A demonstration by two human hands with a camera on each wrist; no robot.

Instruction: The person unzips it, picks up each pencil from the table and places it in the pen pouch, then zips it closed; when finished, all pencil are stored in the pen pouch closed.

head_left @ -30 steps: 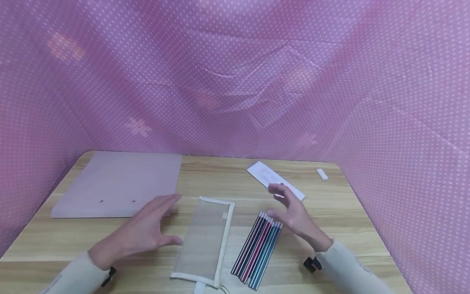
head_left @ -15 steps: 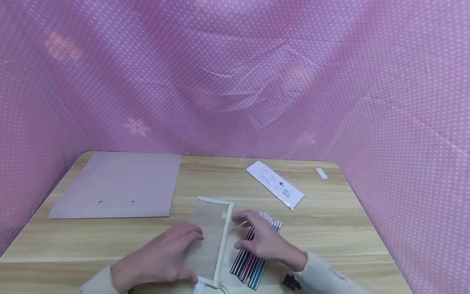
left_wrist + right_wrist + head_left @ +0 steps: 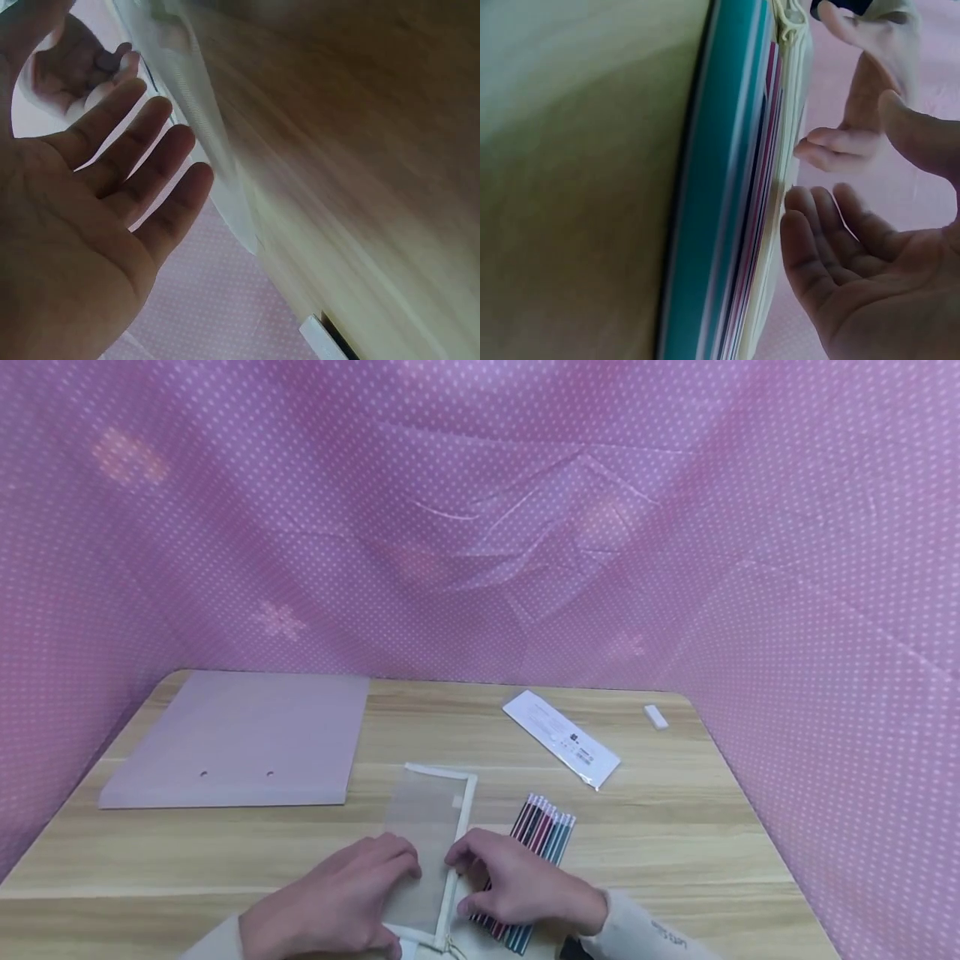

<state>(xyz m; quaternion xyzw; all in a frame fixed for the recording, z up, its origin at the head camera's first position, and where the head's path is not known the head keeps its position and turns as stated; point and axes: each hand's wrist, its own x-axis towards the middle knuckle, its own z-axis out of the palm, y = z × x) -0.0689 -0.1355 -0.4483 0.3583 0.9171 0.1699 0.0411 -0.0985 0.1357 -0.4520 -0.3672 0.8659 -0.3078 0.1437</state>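
A see-through mesh zip pouch (image 3: 429, 806) with cream edging lies flat on the table. Over its left lower part is my left hand (image 3: 341, 893), fingers loosely bent and fingertips at the mesh. My right hand (image 3: 517, 881) reaches across the pencils to the pouch's zipped right edge. In the right wrist view the fingers of that right hand (image 3: 877, 255) are relaxed beside the cream edging (image 3: 787, 165); whether they touch it I cannot tell. Several striped pencils (image 3: 551, 835), black, red and teal, lie side by side under the right hand, partly hidden. Neither hand grips anything.
A pale flat folder-like sheet (image 3: 247, 735) with two small holes lies at the back left. Behind the pencils is a white printed packet (image 3: 562, 739), and a small white block (image 3: 656, 717) sits at the far right. Pink dotted cloth (image 3: 480, 527) surrounds the wooden table (image 3: 675, 827).
Both hands came down and inward: the left onto the pouch, the right from near the packet, across the pencils, to the pouch's zip edge. Pouch and pencils stayed in place.
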